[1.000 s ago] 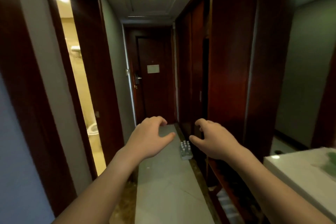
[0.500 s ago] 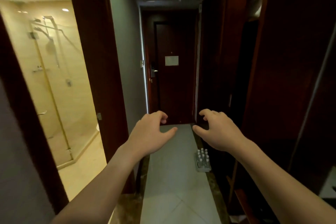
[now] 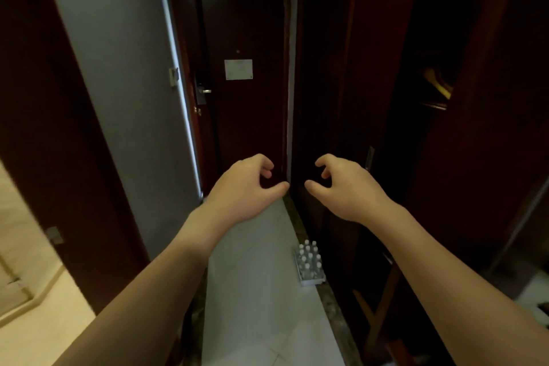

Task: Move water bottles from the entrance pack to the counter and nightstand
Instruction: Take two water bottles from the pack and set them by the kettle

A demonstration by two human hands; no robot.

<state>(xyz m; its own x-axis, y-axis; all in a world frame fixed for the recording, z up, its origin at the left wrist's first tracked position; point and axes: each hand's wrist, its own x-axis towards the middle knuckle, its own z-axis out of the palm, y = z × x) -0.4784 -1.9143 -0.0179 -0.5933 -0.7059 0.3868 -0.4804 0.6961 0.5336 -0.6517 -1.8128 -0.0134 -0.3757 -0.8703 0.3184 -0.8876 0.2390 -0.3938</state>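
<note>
A shrink-wrapped pack of water bottles [image 3: 309,264] with white caps stands on the pale floor tiles, against the right side of the hallway near the dark wardrobe. My left hand [image 3: 243,187] and my right hand [image 3: 341,187] are held out in front of me at chest height, fingers curled and apart, holding nothing. Both hands hover well above and short of the pack. The counter and nightstand are out of view.
The dark entrance door [image 3: 240,74] with a white notice closes the hallway ahead. An open wardrobe [image 3: 430,92] with hangers lines the right side. A bathroom doorway [image 3: 26,291] opens on the left beside a dark door frame.
I have moved further down the hallway toward the door; the bottle pack appears larger and closer. The bathroom has slid off to the left. Both hands keep the same empty pose.
</note>
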